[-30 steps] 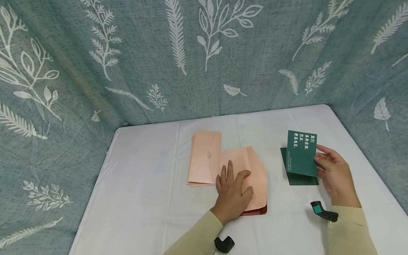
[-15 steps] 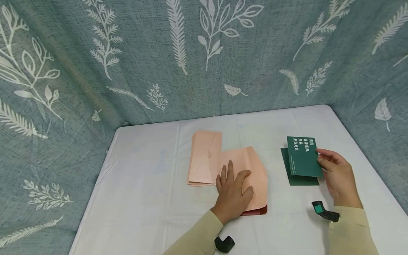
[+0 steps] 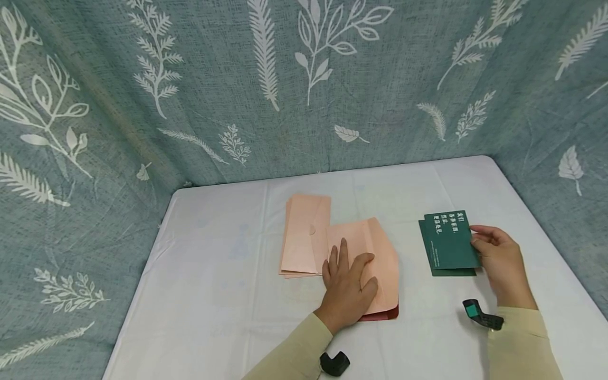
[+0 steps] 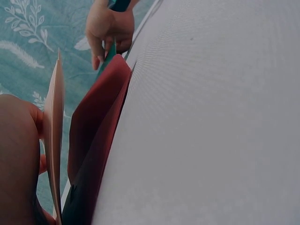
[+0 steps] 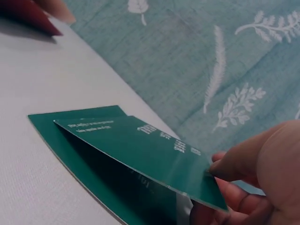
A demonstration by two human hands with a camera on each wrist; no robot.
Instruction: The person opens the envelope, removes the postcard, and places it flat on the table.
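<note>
My left hand (image 3: 347, 293) rests with spread fingers on a pink envelope (image 3: 386, 258) whose pointed flap is unfolded to the right. Beneath it a dark red envelope (image 3: 388, 315) peeks out at the near edge; the left wrist view shows a gap between the pink one and the red one (image 4: 101, 93). To the right, my right hand (image 3: 503, 266) pinches the right edge of a green card (image 3: 451, 243) with white lettering. This card tilts over a second green card (image 3: 453, 273) lying on the table, its left edge low and its right edge raised in the right wrist view.
A small stack of pink envelopes (image 3: 296, 237) lies left of the left hand, overlapping the flap-open one's left side. The white-covered table (image 3: 214, 274) ends at a teal leaf-patterned curtain (image 3: 304, 137) behind and at both sides. Each wrist bears a black strap mount (image 3: 484, 316).
The right hand has lowered the green card toward the other green card, so it now covers more of it. The left hand and the envelopes have stayed in place.
</note>
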